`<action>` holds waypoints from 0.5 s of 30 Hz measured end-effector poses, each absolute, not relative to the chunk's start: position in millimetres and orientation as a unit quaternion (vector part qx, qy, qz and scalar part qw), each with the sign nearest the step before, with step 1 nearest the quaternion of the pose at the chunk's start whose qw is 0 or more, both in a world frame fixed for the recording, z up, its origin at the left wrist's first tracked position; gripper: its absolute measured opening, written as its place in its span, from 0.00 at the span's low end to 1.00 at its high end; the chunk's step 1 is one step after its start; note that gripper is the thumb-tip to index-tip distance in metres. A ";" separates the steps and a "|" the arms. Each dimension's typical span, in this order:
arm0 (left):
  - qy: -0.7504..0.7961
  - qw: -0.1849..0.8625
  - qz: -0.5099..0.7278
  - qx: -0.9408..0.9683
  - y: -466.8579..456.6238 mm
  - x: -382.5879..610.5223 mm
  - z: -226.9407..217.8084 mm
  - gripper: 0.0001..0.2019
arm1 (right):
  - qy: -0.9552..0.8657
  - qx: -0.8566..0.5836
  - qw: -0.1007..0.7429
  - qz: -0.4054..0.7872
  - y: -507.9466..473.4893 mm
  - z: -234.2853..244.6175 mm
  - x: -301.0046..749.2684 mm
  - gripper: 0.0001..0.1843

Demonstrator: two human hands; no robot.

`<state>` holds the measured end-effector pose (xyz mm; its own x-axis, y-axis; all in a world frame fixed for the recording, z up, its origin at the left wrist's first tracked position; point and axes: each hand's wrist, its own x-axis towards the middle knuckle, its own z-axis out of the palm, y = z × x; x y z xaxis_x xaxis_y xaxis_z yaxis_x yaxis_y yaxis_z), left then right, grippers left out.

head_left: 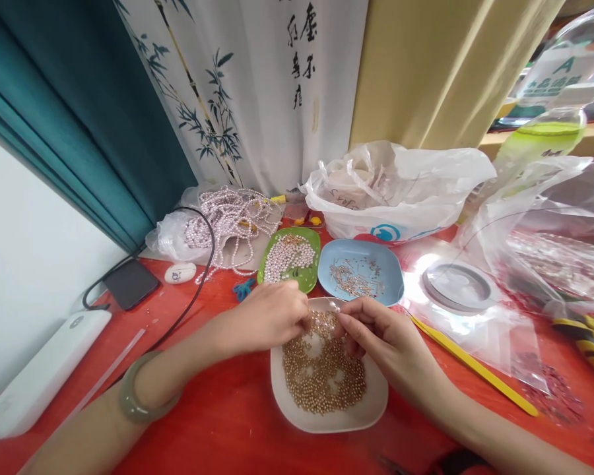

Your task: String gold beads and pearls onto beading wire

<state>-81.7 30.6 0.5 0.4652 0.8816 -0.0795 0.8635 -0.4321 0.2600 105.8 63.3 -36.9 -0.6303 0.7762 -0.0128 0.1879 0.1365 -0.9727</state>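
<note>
My right hand (381, 333) pinches a small shiny pearl-like bead (333, 307) between thumb and fingertips. Opposite it, my left hand (277, 313) is closed with its fingers curled; whatever it holds is hidden behind the knuckles. Both hands hover over the far part of a white dish (280, 396) full of small gold beads (327, 379). Just beyond them lies a green dish (311, 239) with pale pink pearl beads (290, 256). Beside that one, a blue dish (396, 277) contains thin metal pins (349, 280) and tiny bits.
Pink bead strands (228, 221) lie at the back left, near a black cable (212, 251), a phone (131, 284) and a white power strip (49, 369). A white plastic bag (400, 191) stands behind the dishes. To the right are a wire spool (458, 284) and a yellow strip (475, 363).
</note>
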 end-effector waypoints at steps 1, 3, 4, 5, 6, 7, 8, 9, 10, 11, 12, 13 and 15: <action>0.515 0.127 0.029 0.847 30.5 -81.9 -0.3 0.09 | -0.709 -0.340 0.261 0.559 63.3 -37.0 106.0 0.09; 0.510 0.117 0.020 0.852 30.3 -81.5 -0.6 0.09 | -0.712 -0.340 0.260 0.556 63.2 -37.3 106.5 0.09; 0.509 0.112 0.015 0.853 30.1 -81.0 -0.2 0.09 | -0.712 -0.340 0.260 0.556 63.2 -37.5 106.7 0.08; 0.508 0.107 0.010 0.854 29.9 -80.3 0.5 0.08 | -0.712 -0.340 0.261 0.556 63.1 -37.7 106.9 0.08; 0.509 0.102 0.004 0.855 29.8 -79.3 1.4 0.08 | -0.711 -0.341 0.260 0.556 63.1 -37.9 107.1 0.08; 0.509 0.097 -0.003 0.855 29.6 -78.3 2.4 0.08 | -0.712 -0.342 0.261 0.556 63.1 -38.0 107.2 0.08; 0.510 0.093 -0.010 0.855 29.5 -77.1 3.5 0.08 | -0.712 -0.342 0.261 0.554 63.1 -38.0 107.2 0.08; 0.512 0.091 -0.016 0.854 29.4 -75.8 4.6 0.08 | -0.713 -0.342 0.262 0.553 63.0 -37.8 107.2 0.08; 0.514 0.092 -0.021 0.853 29.3 -74.6 5.5 0.09 | -0.714 -0.341 0.263 0.552 63.0 -37.5 107.2 0.08; 0.516 0.094 -0.028 0.851 29.2 -73.4 6.1 0.09 | -0.714 -0.340 0.263 0.552 62.9 -37.2 107.0 0.08; 0.519 0.097 -0.037 0.848 29.0 -72.4 6.4 0.08 | -0.715 -0.339 0.263 0.552 62.9 -36.9 106.9 0.08; 0.524 0.098 -0.045 0.845 28.8 -71.6 6.3 0.08 | -0.715 -0.338 0.263 0.553 62.8 -36.6 106.8 0.09; 0.531 0.097 -0.055 0.840 28.3 -70.7 5.1 0.07 | -0.714 -0.338 0.263 0.555 62.7 -36.4 106.6 0.09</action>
